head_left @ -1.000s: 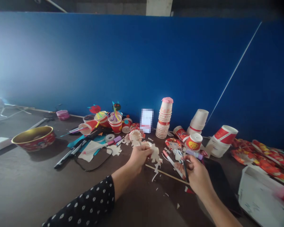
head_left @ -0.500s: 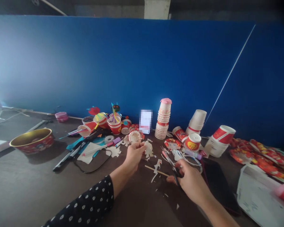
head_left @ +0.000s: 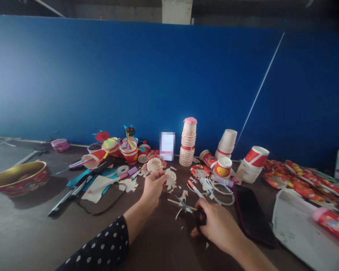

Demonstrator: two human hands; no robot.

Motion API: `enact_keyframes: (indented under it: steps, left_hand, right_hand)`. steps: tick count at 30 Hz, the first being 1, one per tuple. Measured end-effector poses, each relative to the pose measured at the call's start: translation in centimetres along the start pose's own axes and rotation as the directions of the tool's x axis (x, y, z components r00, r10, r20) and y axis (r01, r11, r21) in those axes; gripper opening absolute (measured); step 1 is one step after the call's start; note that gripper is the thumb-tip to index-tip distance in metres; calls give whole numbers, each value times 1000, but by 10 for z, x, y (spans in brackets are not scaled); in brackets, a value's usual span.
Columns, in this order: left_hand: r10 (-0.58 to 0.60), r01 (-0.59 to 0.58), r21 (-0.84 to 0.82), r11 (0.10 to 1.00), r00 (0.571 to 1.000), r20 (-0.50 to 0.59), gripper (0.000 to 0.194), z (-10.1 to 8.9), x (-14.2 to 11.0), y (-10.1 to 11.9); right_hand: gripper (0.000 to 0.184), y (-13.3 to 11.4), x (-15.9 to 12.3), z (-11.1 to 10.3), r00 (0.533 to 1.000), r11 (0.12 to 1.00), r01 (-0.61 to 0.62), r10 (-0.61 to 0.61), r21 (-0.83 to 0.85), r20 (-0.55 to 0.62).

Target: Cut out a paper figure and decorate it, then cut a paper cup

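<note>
My left hand [head_left: 153,189] pinches a cream paper cutout [head_left: 171,179] between its fingertips, just above the dark tabletop. Behind that hand lies a fluted paper cup piece [head_left: 154,164]. My right hand [head_left: 218,226] is shut around the black handles of a pair of scissors [head_left: 186,207], whose metal blades point left. The blades lie over a thin wooden stick [head_left: 179,204], with paper scraps [head_left: 183,195] scattered about them. A dark sleeve with a white pattern [head_left: 101,244] covers my left forearm.
A black phone [head_left: 251,214] lies right of my right hand, beside a white box [head_left: 296,229]. Stacked paper cups [head_left: 188,142], red paper cups [head_left: 130,153], marker pens [head_left: 70,192] and a gold-lined bowl [head_left: 18,178] stand along the table. A blue wall [head_left: 158,75] rises behind.
My right hand has moved down and left, with the scissors now lying flatter over the stick. My left hand keeps its pinch. The whole scene has shifted left in view.
</note>
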State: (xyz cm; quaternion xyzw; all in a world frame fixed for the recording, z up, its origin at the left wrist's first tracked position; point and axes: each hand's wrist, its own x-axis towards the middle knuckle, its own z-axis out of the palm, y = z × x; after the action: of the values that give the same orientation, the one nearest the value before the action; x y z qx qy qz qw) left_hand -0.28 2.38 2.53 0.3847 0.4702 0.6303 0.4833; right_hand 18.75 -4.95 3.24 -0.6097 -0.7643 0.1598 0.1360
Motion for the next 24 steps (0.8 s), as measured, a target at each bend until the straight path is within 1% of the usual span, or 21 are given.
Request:
enact_keyframes:
  steps: [2,5,11,13,15,17,20,24]
  left_hand:
    - [26,-26,-15,1000,1000,7,11,0,1,-2]
    - [4,-3,-48,999,1000,17,13,1,0,-3]
    - [-19,18,-77,997,1000,-6,23,3,-3,-1]
    - [-18,16,-87,996,1000,-22,26,2,-2,-1]
    - [-27,22,-90,996,998,-51,26,1,1,-2]
    - [-32,25,-81,996,996,-80,27,-1,4,-2]
    - [-15,7,-72,997,994,-107,25,-3,7,-1]
    - [-18,7,-81,997,991,-132,22,-4,8,0]
  right_hand:
    - [39,-2,-3,0,1000,999,25,-25,-36,6]
    - [49,-3,-5,-2,998,998,60,-59,-35,31]
    - [49,-3,-7,-1,987,989,143,-146,44,66]
    - [53,-4,-7,0,987,988,152,-153,34,57]
    - [58,-5,-7,1,989,991,135,-135,6,59]
    - [56,-7,-7,0,992,994,106,-103,-33,70]
    - [43,-8,-6,-2,993,990,99,-92,-100,71]
    - [40,-6,-5,-2,982,975,186,-181,-122,55]
